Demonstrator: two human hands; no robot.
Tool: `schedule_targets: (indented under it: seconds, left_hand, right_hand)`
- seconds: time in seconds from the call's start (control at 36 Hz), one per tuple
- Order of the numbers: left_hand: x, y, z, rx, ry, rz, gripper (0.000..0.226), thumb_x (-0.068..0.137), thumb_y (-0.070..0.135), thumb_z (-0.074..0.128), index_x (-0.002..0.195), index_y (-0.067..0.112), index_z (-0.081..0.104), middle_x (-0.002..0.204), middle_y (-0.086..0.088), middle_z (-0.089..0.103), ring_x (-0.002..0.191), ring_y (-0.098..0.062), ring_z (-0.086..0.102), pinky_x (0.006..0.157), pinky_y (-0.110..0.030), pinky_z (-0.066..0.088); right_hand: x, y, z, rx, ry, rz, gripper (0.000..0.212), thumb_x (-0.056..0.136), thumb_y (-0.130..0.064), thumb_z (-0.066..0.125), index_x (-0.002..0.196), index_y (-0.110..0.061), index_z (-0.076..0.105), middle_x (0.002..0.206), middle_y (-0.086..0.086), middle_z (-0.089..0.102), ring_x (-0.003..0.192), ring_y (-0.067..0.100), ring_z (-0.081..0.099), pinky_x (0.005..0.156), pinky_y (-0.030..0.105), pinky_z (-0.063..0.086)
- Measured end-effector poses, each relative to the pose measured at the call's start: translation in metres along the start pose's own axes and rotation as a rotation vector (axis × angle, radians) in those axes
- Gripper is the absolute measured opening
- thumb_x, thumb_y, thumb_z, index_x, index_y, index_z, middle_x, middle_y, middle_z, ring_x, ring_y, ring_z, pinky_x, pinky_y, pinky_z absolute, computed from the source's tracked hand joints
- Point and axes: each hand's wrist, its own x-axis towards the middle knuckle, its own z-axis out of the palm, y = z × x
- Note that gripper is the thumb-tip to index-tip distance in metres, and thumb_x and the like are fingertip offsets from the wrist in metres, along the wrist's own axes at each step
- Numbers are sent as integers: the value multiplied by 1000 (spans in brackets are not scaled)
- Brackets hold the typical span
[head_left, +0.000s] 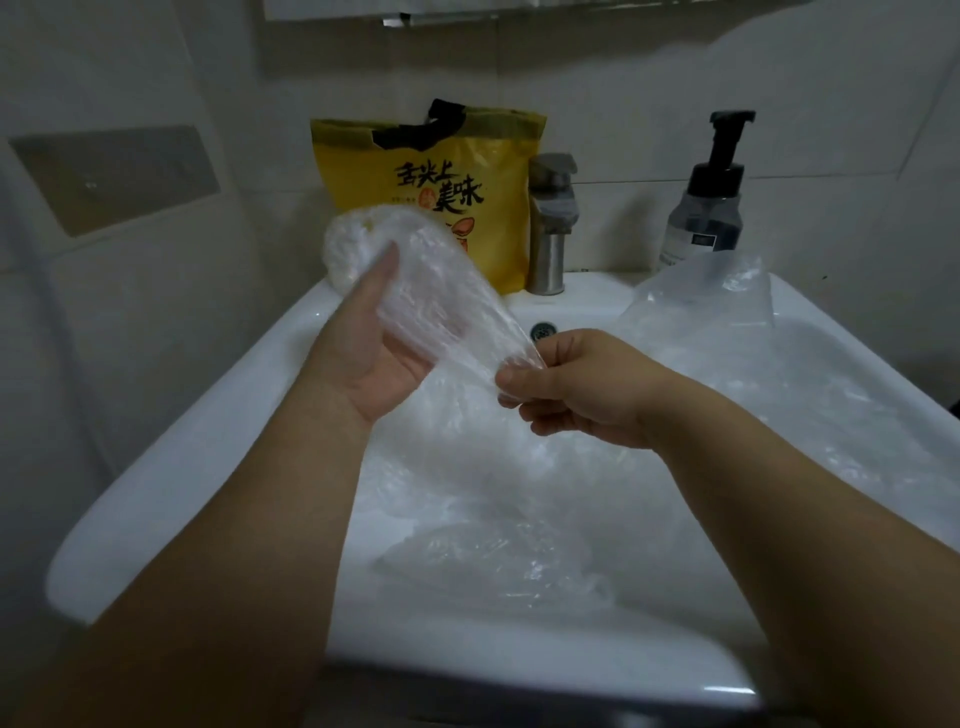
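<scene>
Left hand (375, 358) clasped round clear bag (434, 270), right hand (576, 391) pinched on, perhaps, its mouth.

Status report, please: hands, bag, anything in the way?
Both hands busy: left hand holds clear bag, right hand pinches its end. Bag above sink. Other plastic bags lie in it.

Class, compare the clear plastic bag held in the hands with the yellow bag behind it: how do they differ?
The clear bag is see-through and plain; the yellow bag is opaque, with dark printed characters. The clear bag is held tilted above the sink, the left hand gripping it and the right hand pinching its drawn-out end; the yellow bag stands upright, untouched, beside the tap. Both are soft bags.
</scene>
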Motion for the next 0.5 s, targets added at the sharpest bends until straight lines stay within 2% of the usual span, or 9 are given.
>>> schedule_targets:
  seconds: [0.06, 0.11, 0.17, 0.19, 0.22, 0.28, 0.33, 0.42, 0.5]
  left_hand:
    - [1, -4, 1, 111, 50, -59, 17, 97, 15, 50, 101, 4, 64, 89, -8, 72, 75, -13, 71, 68, -25, 59]
    - [2, -3, 0, 145, 117, -97, 21, 99, 5, 45, 90, 3, 64, 75, -6, 71, 64, -9, 68, 66, -19, 54]
    - [4, 0, -3, 89, 147, -102, 29, 98, 3, 44, 81, 4, 67, 69, -4, 71, 65, -9, 66, 70, -21, 49]
    - [5, 1, -6, 52, 150, -107, 30, 98, 2, 45, 79, 4, 68, 68, -5, 72, 67, -9, 65, 74, -24, 46]
    - [6, 1, -7, 27, 150, -114, 27, 98, 1, 45, 82, 4, 67, 69, -6, 72, 68, -10, 66, 80, -26, 45]
    - [6, 1, -7, 17, 143, -144, 18, 97, 0, 45, 97, 2, 63, 76, -8, 73, 74, -11, 67, 90, -21, 45]
    - [4, -1, -7, 29, 106, -182, 23, 97, 1, 44, 112, 0, 61, 94, -10, 73, 79, -14, 71, 85, -20, 52]
    - [2, -2, -6, 94, 61, -243, 34, 97, 0, 41, 127, -4, 54, 114, -16, 68, 89, -19, 71, 79, -28, 57]
    - [2, -2, -6, 194, 23, -314, 37, 95, 0, 40, 130, -7, 50, 116, -20, 67, 96, -24, 69, 79, -33, 59]
  right_hand:
    - [-4, -3, 0, 13, -85, 1, 15, 81, -24, 69, 89, -11, 67, 77, 3, 68, 64, 11, 60, 61, 23, 53]
    - [-6, -7, -2, 118, -145, -15, 37, 77, -38, 66, 104, -12, 62, 82, 5, 67, 67, 15, 60, 64, 28, 54]
    - [-2, -7, -1, 199, -46, -106, 41, 87, -35, 61, 122, -17, 50, 91, 6, 65, 77, 22, 60, 70, 33, 53]
    - [0, -6, -1, 155, 47, -170, 43, 86, -26, 56, 127, -28, 44, 103, 7, 63, 88, 24, 60, 74, 35, 53]
    - [1, -4, 1, 55, 133, -227, 53, 85, -17, 50, 132, -38, 38, 121, 7, 58, 103, 23, 58, 80, 35, 52]
    - [-1, -2, 6, -237, 200, -329, 74, 87, 4, 43, 142, -43, 28, 147, 0, 37, 127, 14, 41, 95, 34, 47]
    - [-1, 3, 8, -537, 180, -412, 82, 85, 12, 43, 145, -41, 27, 156, -4, 22, 138, 10, 26, 110, 34, 36]
    - [2, 3, 8, -694, 225, -530, 59, 88, 0, 61, 133, -37, 50, 159, 0, 18, 144, 19, 21, 112, 33, 29]
    - [1, -2, 9, -721, 257, -637, 27, 85, -12, 71, 109, -24, 72, 148, 5, 42, 134, 21, 37, 107, 34, 31]
